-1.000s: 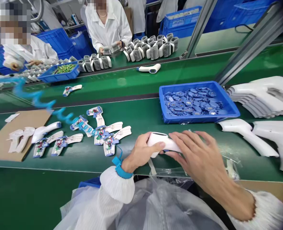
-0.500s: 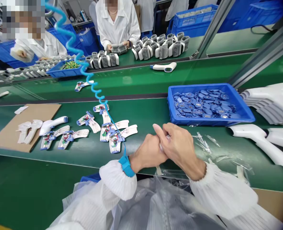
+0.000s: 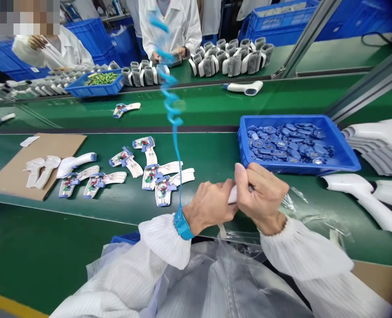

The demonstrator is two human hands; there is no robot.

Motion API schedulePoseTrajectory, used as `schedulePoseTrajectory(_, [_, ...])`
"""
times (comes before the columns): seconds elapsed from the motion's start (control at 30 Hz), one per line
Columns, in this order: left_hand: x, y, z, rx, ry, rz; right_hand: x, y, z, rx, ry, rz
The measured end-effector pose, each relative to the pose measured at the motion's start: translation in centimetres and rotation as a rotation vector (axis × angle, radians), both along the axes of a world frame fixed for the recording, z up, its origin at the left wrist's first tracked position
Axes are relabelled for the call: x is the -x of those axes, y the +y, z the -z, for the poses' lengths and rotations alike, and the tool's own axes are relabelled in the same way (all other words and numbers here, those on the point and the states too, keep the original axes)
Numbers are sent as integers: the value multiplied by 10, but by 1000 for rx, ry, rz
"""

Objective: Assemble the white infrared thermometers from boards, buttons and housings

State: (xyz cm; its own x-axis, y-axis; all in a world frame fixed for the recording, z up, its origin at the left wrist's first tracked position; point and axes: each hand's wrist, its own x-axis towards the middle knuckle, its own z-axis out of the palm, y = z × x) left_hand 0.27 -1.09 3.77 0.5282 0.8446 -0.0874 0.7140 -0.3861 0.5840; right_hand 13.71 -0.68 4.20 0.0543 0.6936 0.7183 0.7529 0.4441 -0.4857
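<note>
Head view shows the left hand (image 3: 209, 206) and right hand (image 3: 261, 197), grips clamped together on a white thermometer housing (image 3: 232, 194) near a blue tray (image 3: 298, 167).

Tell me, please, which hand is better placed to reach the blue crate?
Probably the right hand: it sits just below the rim of the blue crate, while the left hand is farther off, tethered by a blue wrist strap. Both hands are on a white thermometer housing.
</note>
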Motion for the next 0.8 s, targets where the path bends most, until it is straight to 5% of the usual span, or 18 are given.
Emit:
schedulePoseTrajectory(0.13, [0, 2, 0, 171, -174, -51, -6, -1, 0, 222, 59, 94])
schedulePoseTrajectory(0.3, [-11, -7, 13, -10, 20, -86, 4, 0, 4, 423, 12, 149])
schedulePoseTrajectory(0.4, [-3, -15, 16, -2, -30, -143, -8, 9, -3, 557, -10, 22])
schedulePoseTrajectory(0.5, [22, -20, 9, 31, -52, -143, -52, 39, -14, 675, -23, -83])
schedulePoseTrajectory(0.6, [37, -20, -1, -87, -21, -136, -102, 87, -13, 600, -217, -22])
schedulePoseTrajectory(0.7, [24, -15, -6, -299, 140, 42, -125, 129, 2, 643, -295, -91])
schedulePoseTrajectory(0.8, [-1, -9, -3, -342, 325, 203, -123, 145, 13, 675, -308, -151])
